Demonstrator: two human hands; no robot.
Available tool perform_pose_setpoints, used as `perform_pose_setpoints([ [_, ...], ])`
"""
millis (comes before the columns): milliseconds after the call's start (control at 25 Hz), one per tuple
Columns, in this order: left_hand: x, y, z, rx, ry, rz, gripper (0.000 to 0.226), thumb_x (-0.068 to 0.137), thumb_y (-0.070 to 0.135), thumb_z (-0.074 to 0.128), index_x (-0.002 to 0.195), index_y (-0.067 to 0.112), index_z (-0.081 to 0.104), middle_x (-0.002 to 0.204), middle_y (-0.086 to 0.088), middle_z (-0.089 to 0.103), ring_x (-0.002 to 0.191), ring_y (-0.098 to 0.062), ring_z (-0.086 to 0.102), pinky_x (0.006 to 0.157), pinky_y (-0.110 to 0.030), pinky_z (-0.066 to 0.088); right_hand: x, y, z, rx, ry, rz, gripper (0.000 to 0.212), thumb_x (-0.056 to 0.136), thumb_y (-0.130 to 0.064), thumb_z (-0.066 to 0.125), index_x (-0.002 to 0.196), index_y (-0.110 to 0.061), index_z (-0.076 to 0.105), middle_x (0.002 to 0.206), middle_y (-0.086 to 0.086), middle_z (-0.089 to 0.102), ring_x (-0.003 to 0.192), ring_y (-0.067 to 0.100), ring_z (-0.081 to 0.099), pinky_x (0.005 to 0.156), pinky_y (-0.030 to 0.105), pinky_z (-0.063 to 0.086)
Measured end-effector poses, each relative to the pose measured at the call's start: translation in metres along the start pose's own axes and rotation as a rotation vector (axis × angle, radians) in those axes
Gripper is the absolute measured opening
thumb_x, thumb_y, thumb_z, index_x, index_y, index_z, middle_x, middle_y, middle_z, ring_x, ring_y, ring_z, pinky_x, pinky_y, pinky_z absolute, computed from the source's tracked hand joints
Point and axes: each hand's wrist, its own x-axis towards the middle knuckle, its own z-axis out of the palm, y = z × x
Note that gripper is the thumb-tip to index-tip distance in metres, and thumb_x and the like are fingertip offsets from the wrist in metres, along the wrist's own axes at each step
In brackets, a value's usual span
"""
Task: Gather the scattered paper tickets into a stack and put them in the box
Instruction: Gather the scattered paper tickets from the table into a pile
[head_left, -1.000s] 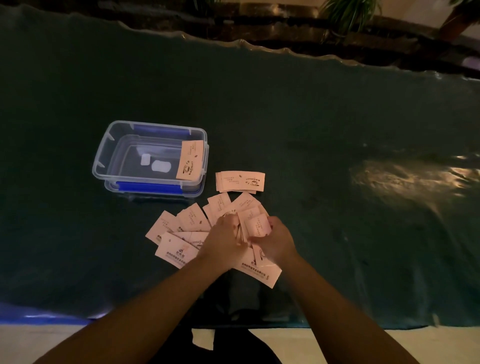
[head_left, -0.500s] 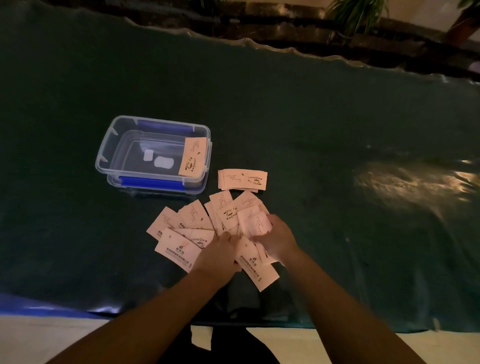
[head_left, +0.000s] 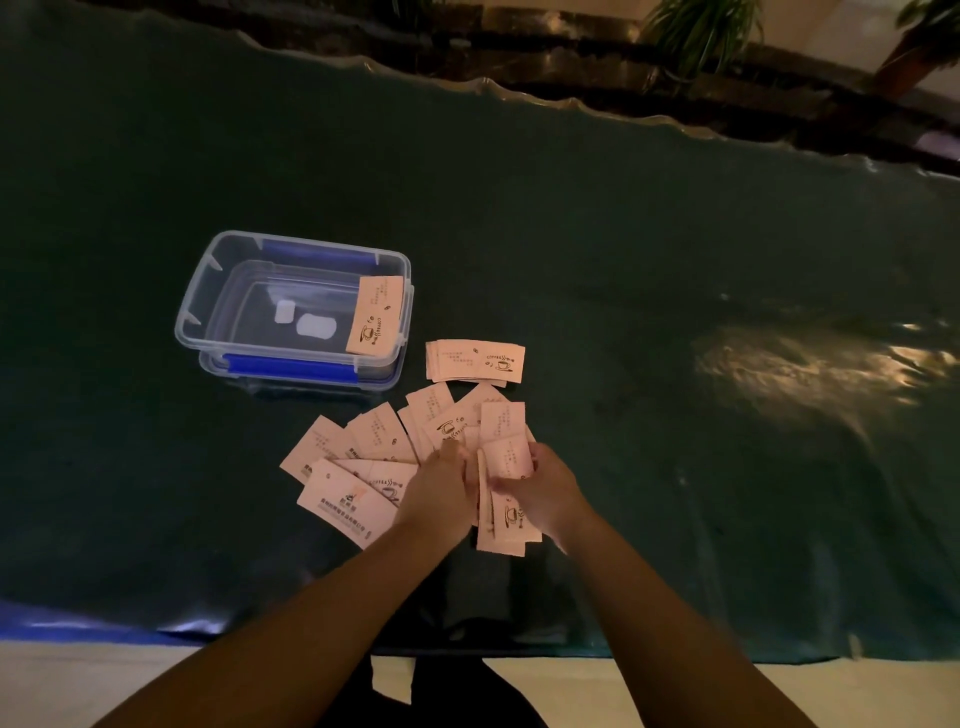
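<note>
Pale pink paper tickets (head_left: 358, 457) lie fanned out on the dark green table cover in front of me. My right hand (head_left: 540, 491) grips a small bunch of tickets (head_left: 506, 512), held nearly upright. My left hand (head_left: 439, 493) rests on the fan beside that bunch, fingers curled on the tickets. A neat small stack of tickets (head_left: 475, 360) lies just beyond the fan. The clear plastic box (head_left: 208, 291) with blue clips stands to the left, and one ticket (head_left: 375, 315) leans inside its right end.
The green cover (head_left: 623, 270) stretches wide to the right and back, with a bright glare patch (head_left: 831, 364) at the right. The table's near edge (head_left: 156, 631) runs below my forearms. Plants and a dark ledge lie beyond the far edge.
My hands have drawn the tickets under them into a tighter bunch, now squared up in my right hand. The fan at the left and the small stack have stayed put.
</note>
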Motion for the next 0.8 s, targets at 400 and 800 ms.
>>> perform_pose_setpoints([
  [400,0.012,0.003,-0.001,0.101,0.011,0.112,0.038,0.100,0.031,0.064,0.137,0.024,0.059,0.141,0.001,0.057,0.124,-0.014,0.055,0.106,-0.034,0.047,0.001,0.013,-0.018,0.145,0.088,0.163,0.013,0.106,-0.034,0.065,0.109,-0.022,0.068,0.110,0.003,0.073,0.082,0.014,0.070,0.064,0.029,0.052],
  [800,0.051,0.016,-0.018,0.478,-0.033,0.090,0.069,0.097,0.043,0.067,0.156,0.021,0.041,0.157,-0.005,0.045,0.143,-0.028,0.044,0.117,-0.046,0.040,0.009,0.009,-0.017,0.057,0.154,0.135,0.041,0.102,-0.043,0.066,0.135,-0.019,0.061,0.121,0.002,0.070,0.096,0.020,0.070,0.075,0.035,0.057],
])
